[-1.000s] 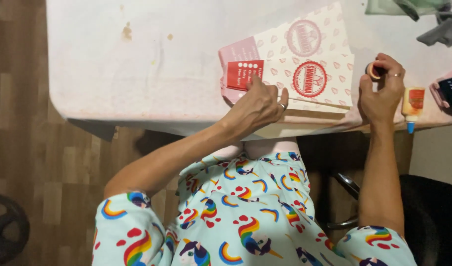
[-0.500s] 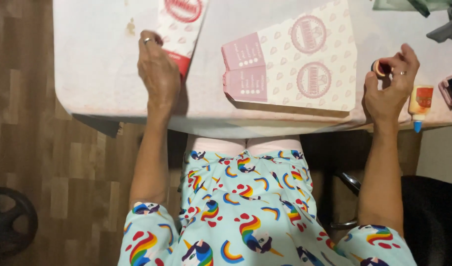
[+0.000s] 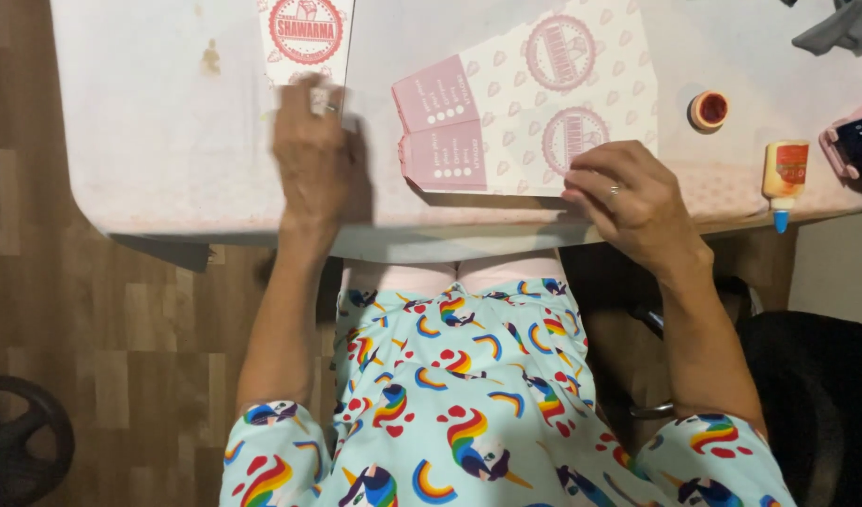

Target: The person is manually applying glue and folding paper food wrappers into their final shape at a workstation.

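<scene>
**Both hands flat on paper sleeves at the near edge of the surface**

Your left hand (image 3: 309, 155) lies palm down on the lower end of a single paper sleeve (image 3: 306, 38), white with a red round stamp. The fingers are blurred, so you cannot tell how far that grip is spread; it presses on the sleeve rather than closing round it. The sleeve runs off the top of the view, so its far end is cut off.

Your right hand (image 3: 633, 202) rests with fingers loosely curled and slightly apart on the near right corner of the stack of flat sleeves (image 3: 529, 103), pink-patterned with two round stamps and pink flaps on the left. The grip is not clamped on anything; the fingertips touch the paper's edge.

The stack lies on the pale surface (image 3: 159, 122), near the front edge, just right of the single sleeve.

To the right, a small round pot (image 3: 709, 109) stands open, showing dark red inside; what it holds is hard to make out. A glue bottle (image 3: 784, 178) with a blue tip lies near the edge. A phone (image 3: 858, 145) is cut off at the right border.
</scene>
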